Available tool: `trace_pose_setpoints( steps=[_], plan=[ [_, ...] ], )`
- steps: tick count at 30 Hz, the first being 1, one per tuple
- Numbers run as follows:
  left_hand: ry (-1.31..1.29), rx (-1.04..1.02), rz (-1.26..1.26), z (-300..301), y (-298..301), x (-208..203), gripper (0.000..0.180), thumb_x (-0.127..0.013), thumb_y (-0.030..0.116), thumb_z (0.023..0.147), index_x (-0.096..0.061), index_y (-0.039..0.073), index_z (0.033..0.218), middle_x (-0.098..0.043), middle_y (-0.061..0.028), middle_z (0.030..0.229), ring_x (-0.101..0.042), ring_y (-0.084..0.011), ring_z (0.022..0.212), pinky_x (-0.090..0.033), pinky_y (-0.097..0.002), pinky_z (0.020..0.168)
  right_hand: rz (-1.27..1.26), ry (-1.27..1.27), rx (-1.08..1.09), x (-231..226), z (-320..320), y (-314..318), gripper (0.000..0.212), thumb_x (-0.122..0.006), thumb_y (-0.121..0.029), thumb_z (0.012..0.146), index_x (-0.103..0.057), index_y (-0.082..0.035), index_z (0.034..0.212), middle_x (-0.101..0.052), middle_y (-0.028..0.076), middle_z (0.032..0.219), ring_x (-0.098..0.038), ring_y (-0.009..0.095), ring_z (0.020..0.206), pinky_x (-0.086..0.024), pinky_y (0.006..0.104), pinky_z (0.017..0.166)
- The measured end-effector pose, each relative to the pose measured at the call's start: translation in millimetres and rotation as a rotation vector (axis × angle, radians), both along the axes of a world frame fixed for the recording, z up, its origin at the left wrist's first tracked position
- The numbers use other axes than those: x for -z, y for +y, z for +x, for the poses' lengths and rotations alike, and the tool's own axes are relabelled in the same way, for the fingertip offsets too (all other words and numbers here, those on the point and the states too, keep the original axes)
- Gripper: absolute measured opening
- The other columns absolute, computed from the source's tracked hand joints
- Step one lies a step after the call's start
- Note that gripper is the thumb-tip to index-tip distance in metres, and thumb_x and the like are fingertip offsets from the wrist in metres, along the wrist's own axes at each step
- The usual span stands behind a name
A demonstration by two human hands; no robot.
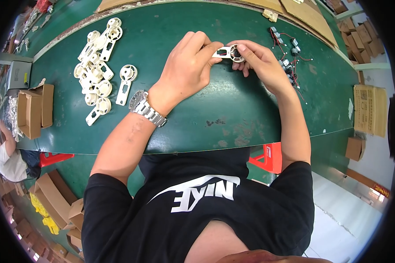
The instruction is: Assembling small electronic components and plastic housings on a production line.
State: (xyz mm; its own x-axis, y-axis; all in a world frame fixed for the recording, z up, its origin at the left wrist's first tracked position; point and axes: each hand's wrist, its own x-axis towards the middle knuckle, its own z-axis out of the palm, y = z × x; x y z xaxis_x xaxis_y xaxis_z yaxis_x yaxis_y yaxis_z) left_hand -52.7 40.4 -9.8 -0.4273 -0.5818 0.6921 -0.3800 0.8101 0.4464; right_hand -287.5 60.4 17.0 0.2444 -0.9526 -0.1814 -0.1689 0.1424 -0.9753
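Between my two hands, above the green table (197, 111), is a cream plastic housing (224, 53) with a round ring end and a flat slotted end. My left hand (186, 65) pinches the slotted end with thumb and forefinger. Around the ring end, the thumb and fingers of my right hand (261, 61) are closed. Something dark sits inside the ring, and a thin red wire shows in the slot; my fingers partly hide both. A heap of similar housings (92, 65) lies to the left, with one separate housing (126, 83) nearer my left wrist.
Small motors (287, 64) with red and black wires lie on the right of the table. Flattened cardboard (309, 22) lines the far edge. An open cardboard box (30, 113) stands at the left, a red stool (272, 158) below the front edge. Another person (11, 160) sits at far left.
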Motion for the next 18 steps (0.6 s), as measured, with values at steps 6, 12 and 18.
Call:
trace_pose_setpoints(
  steps=[6,12,18],
  plan=[
    [-0.022,-0.008,-0.032,0.1,-1.1,-0.6,0.033,-0.078,-0.002,0.082,-0.074,0.002,0.114,-0.062,-0.0089,0.093,-0.059,-0.0270,0.084,-0.051,-0.0380,0.072,-0.120,0.149,-0.038,6.2,1.6,4.3,0.026,-0.065,-0.019,0.103,-0.068,-0.005,0.125,-0.070,0.002,0.088,-0.062,0.007,0.079,-0.049,0.0240,0.069],
    [-0.026,0.018,-0.049,-0.4,-0.2,-0.7,0.034,-0.079,-0.002,0.081,-0.074,0.003,0.114,-0.062,-0.0088,0.093,-0.059,-0.0271,0.084,-0.051,-0.0380,0.072,-0.213,0.303,0.004,4.4,4.9,6.2,0.022,-0.065,-0.014,0.100,-0.067,-0.002,0.118,-0.066,0.000,0.084,-0.059,0.006,0.071,-0.046,0.0242,0.062],
    [-0.031,0.014,-0.067,1.4,-1.1,1.1,0.035,-0.079,-0.003,0.080,-0.074,0.003,0.114,-0.062,-0.0084,0.093,-0.059,-0.0268,0.083,-0.051,-0.0377,0.070,-0.106,0.191,-0.037,2.8,1.7,4.3,0.025,-0.065,-0.020,0.102,-0.067,-0.005,0.122,-0.067,-0.001,0.085,-0.059,0.005,0.074,-0.047,0.0227,0.063]
  ],
)
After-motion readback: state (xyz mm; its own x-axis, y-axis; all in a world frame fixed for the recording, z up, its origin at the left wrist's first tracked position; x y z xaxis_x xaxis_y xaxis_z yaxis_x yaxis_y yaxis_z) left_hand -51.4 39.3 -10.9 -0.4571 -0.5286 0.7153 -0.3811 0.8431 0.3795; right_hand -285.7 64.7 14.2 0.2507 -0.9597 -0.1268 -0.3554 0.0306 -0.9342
